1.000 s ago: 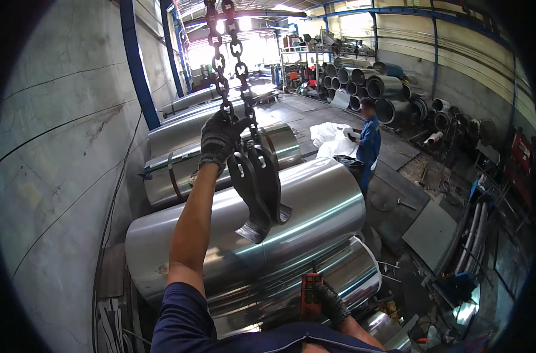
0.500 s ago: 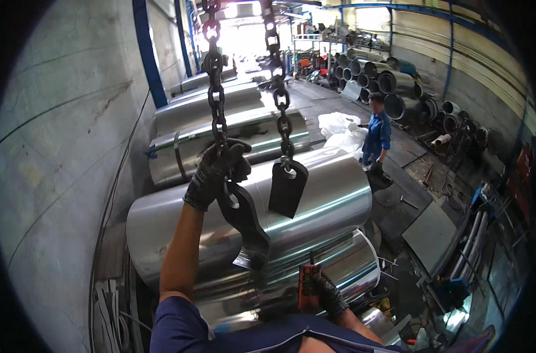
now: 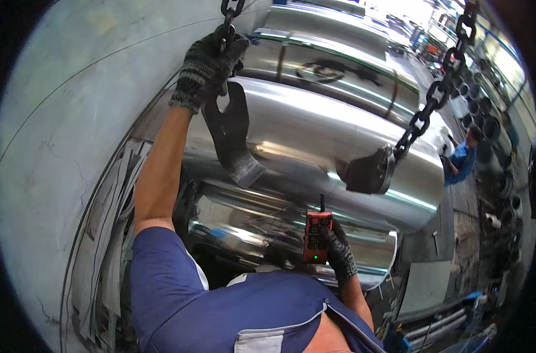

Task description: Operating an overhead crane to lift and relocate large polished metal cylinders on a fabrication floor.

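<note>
My left hand [image 3: 208, 69], in a dark knitted glove, is closed around the lower end of a heavy chain [image 3: 229, 28], raised over the metal coils. From that grip hangs a flat dark lifting hook [image 3: 230, 126] with a bent, worn tip. Lower down, my gloved right hand [image 3: 340, 250] holds a red remote control [image 3: 315, 238] with dark buttons, a short antenna and a lit green lamp. To the right, a second chain [image 3: 422, 117] carries another dark hook [image 3: 367, 172] in front of a large shiny metal coil [image 3: 315, 126].
A lower coil [image 3: 262, 235] lies close in front of me, and a strapped coil [image 3: 338, 73] lies farther back. On the left are a concrete wall [image 3: 73, 147] and upright sheet strips [image 3: 106, 235]. A person in blue [image 3: 461, 159] stands at the right near stacked pipes.
The view has tilted down and turned. The hooks now appear farther apart, and the right one has swung and twisted. A green lamp now shows on the remote control.
</note>
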`<state>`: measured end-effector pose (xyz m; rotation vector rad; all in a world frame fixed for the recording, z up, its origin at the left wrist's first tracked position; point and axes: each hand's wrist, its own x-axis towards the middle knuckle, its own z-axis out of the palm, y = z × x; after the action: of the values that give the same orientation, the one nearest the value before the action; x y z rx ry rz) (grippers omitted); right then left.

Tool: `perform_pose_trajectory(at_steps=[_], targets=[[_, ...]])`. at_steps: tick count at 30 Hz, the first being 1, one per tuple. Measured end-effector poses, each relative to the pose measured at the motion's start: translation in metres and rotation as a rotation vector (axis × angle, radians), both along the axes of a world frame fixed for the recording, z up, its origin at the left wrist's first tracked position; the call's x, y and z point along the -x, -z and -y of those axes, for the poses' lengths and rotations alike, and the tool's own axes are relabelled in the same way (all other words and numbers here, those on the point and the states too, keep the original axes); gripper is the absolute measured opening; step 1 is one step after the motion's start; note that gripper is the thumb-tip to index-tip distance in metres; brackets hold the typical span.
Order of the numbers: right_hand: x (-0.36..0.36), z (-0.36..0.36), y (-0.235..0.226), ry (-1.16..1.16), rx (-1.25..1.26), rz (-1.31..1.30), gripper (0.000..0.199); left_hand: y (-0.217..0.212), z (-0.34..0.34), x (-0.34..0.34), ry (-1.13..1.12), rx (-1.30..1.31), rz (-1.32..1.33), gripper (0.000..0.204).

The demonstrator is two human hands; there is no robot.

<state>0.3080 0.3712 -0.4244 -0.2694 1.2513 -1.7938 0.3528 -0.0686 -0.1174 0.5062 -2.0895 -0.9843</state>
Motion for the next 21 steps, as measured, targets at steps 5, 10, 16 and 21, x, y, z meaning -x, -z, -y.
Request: perform_pose_trajectory(at_steps=[5,10,16,21], targets=[[0.004,0.046,-0.054,-0.021,0.006,-0.094,0.059,-0.011,0.112,-0.035,-0.352,0.253,0.039,0.040],[0.024,0.076,-0.057,-0.179,-0.008,-0.061,0.051,-0.010,0.204,-0.053,-0.633,0.374,0.050,0.038],[0.041,0.099,-0.040,-0.113,-0.033,-0.034,0.066,-0.004,0.301,-0.033,-0.515,0.412,0.026,0.038],[0.064,0.082,-0.012,-0.122,-0.089,-0.253,0.059,0.000,0.357,-0.015,-0.891,0.673,0.108,0.042]])
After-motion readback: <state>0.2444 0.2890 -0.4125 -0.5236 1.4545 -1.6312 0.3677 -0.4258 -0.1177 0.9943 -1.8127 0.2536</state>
